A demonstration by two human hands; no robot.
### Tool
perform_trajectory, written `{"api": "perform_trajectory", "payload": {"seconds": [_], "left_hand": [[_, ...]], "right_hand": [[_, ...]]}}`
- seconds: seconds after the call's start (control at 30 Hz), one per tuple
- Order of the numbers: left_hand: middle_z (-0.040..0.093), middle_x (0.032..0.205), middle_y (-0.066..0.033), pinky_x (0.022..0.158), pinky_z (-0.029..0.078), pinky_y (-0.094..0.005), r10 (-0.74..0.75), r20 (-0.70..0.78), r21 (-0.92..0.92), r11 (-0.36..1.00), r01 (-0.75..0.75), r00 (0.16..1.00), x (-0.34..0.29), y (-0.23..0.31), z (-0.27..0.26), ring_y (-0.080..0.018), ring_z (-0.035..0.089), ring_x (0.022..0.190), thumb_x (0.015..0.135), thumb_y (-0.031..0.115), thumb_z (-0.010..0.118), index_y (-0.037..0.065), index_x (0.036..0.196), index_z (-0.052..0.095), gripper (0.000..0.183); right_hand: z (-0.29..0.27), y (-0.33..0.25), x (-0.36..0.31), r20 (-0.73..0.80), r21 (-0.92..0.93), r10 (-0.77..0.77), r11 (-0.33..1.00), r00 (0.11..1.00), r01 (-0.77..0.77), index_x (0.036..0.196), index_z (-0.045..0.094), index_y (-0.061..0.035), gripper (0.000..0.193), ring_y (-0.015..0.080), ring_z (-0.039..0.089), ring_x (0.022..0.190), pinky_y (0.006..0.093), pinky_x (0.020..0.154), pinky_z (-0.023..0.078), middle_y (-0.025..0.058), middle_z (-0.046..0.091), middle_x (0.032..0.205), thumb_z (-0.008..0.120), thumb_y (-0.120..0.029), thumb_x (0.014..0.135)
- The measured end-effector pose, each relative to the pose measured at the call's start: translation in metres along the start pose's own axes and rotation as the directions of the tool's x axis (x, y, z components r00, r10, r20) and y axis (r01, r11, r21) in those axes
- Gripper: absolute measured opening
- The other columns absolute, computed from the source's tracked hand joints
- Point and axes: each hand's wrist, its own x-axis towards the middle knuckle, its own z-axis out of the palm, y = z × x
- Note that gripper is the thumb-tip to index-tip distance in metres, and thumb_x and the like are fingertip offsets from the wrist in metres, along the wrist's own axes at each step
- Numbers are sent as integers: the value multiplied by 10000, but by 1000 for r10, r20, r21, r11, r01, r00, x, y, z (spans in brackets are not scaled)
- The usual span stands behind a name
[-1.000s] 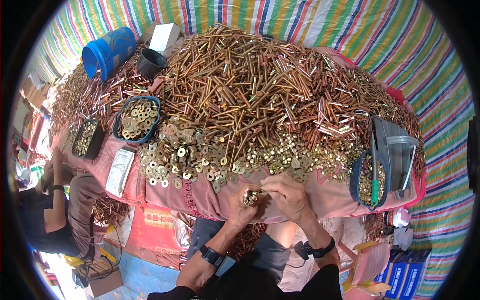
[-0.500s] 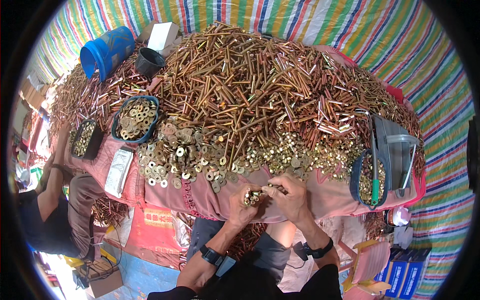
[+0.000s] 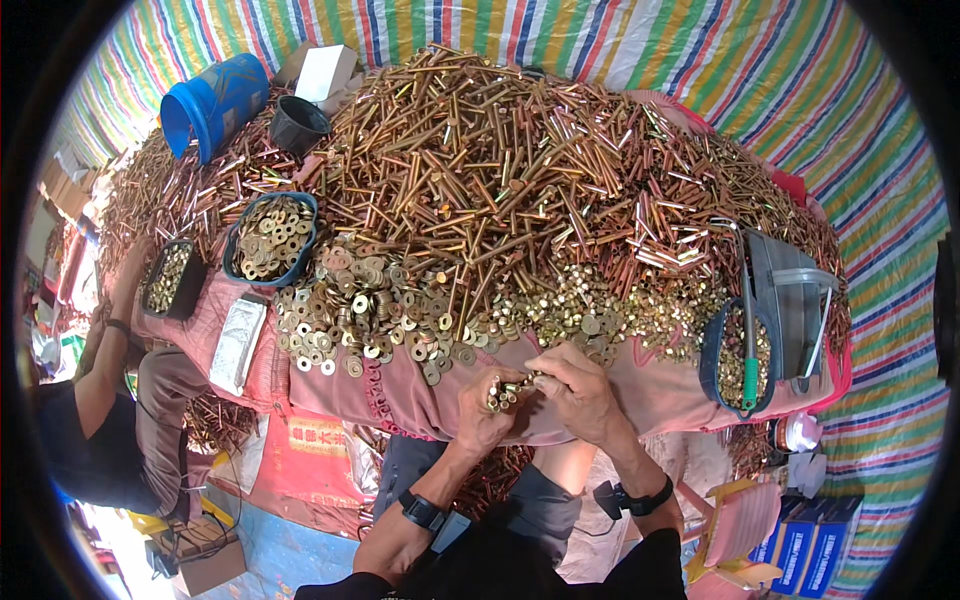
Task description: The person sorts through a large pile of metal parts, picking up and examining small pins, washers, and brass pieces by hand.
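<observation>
My left hand (image 3: 484, 405) is closed round a small bundle of brass-coloured bolts (image 3: 500, 399), whose round ends show beside the thumb. Close against it, my right hand (image 3: 580, 392) pinches at the bundle's other side; whatever lies between those fingertips is too small to make out. Both hands are over the near edge of a pink cloth (image 3: 655, 398). Just beyond them lie loose flat washers (image 3: 372, 310) to the left and small shiny nuts (image 3: 655, 318) to the right. A large heap of copper-coloured bolts (image 3: 480, 160) rises behind.
A blue-rimmed basin of washers (image 3: 309, 263) and a dark tray of nuts (image 3: 190, 290) stand left. At right, a dark basin (image 3: 712, 375) holds nuts and a green-handled tool (image 3: 750, 385). A blue bucket (image 3: 224, 100) lies far left. Another person's arm (image 3: 118, 310) reaches in at left.
My right hand's fingers have shifted slightly at the bundle, and its wrist has turned a little. My left hand stays in place with the bolts. The other person's hand has moved a little.
</observation>
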Motion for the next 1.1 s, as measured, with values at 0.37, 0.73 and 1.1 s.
{"api": "perform_trajectory", "payload": {"seconds": [0.37,0.73,1.1], "left_hand": [[767,1007,-108,808,575,-312,35,22,-27,999,-34,999,1,-6,0,-170,721,910,905,16,822,-2,1073,701,208],[778,983,-120,794,579,-326,-6,7,-16,1000,6,1000,-1,-3,1,-186,737,898,912,48,819,-1,1049,717,177],[768,983,-116,795,575,-321,7,9,-11,1000,-7,1000,-1,-7,0,-186,728,888,909,42,813,-3,1062,719,185]], "right_hand": [[1,4,-3,-36,-46,-26,999,999,25,1141,733,-10,192,262,681,883,348,783,550,121,690,1005,711,-39,953],[2,-4,-8,-69,-106,17,994,997,-24,1063,689,-30,182,288,690,788,393,682,545,129,671,914,784,-71,913],[5,3,-7,-114,-125,-90,989,989,75,1060,702,-19,193,259,694,779,360,677,555,117,685,927,799,-79,904]]}}
